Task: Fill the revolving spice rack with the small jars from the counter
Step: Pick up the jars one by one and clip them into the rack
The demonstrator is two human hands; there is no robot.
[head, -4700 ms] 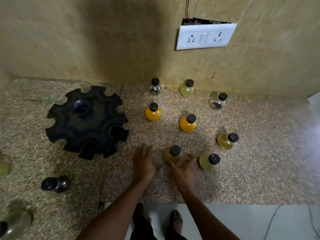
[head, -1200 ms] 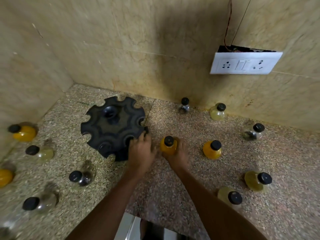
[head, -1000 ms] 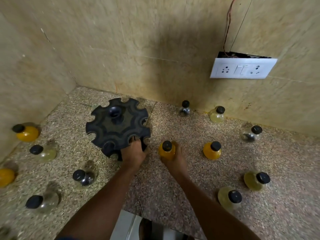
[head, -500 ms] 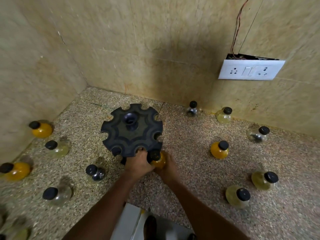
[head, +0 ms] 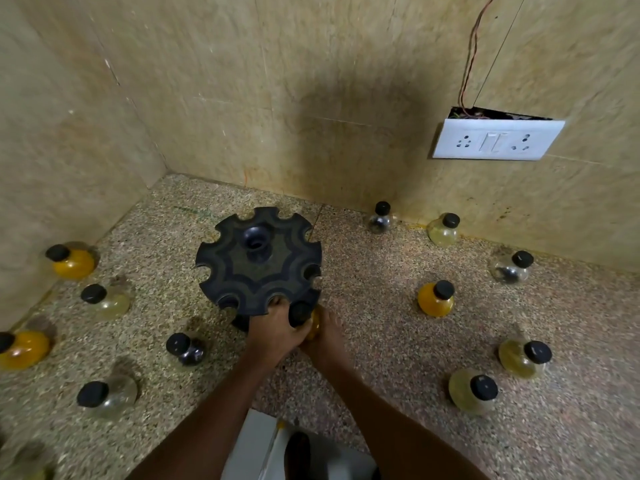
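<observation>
The black revolving spice rack (head: 258,261) stands on the speckled counter (head: 381,323) near the corner. My left hand (head: 273,332) grips the rack's near edge. My right hand (head: 325,341) is closed on a small orange jar (head: 313,325) with a black cap, pressed against the rack's near right slot. The jar is mostly hidden by both hands and the rack rim. Several more black-capped jars stand around, such as an orange jar (head: 435,299) to the right and a dark jar (head: 185,348) to the left.
Beige tiled walls meet in a corner behind the rack. A white socket plate (head: 497,139) with loose wires hangs on the right wall. Jars line the left wall side (head: 71,261) and the right front (head: 472,391). The counter edge runs just below my arms.
My right hand carried the orange jar left from the open counter to the rack's near slot. My left hand went to the rack's edge and took hold of it.
</observation>
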